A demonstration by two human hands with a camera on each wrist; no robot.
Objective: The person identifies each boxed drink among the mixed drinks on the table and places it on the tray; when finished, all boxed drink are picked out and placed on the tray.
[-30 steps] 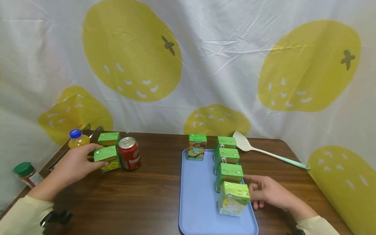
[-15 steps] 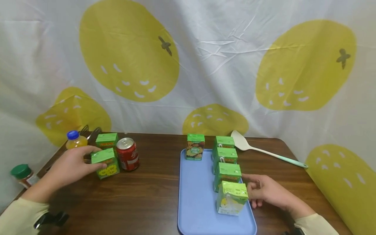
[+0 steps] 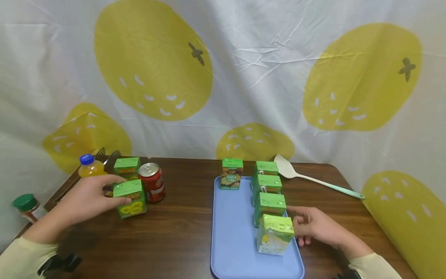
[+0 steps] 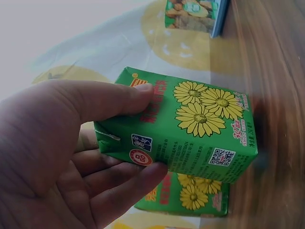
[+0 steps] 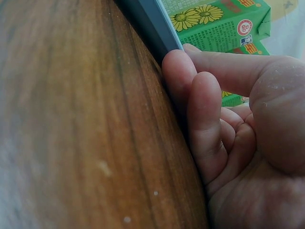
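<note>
My left hand grips a green drink carton with yellow flowers, thumb on one face and fingers on the opposite side. In the head view this carton is upright, in front of a similar green carton and beside a red soda can. My right hand is at the right edge of a blue tray. In the right wrist view its thumb and fingertip pinch the tray's rim. Several drink cartons stand in a row along the tray's right side, a pale yellow-green one nearest me.
A brown-patterned carton stands at the tray's far left corner. Behind the row lies a white turner with a pale green handle. At far left are a blue-capped juice bottle, metal utensils and a green-capped jar.
My left hand and its carton have shifted slightly right and toward me, opening some space from the carton behind. The right hand and tray stay in place, apart from a small camera shift.
</note>
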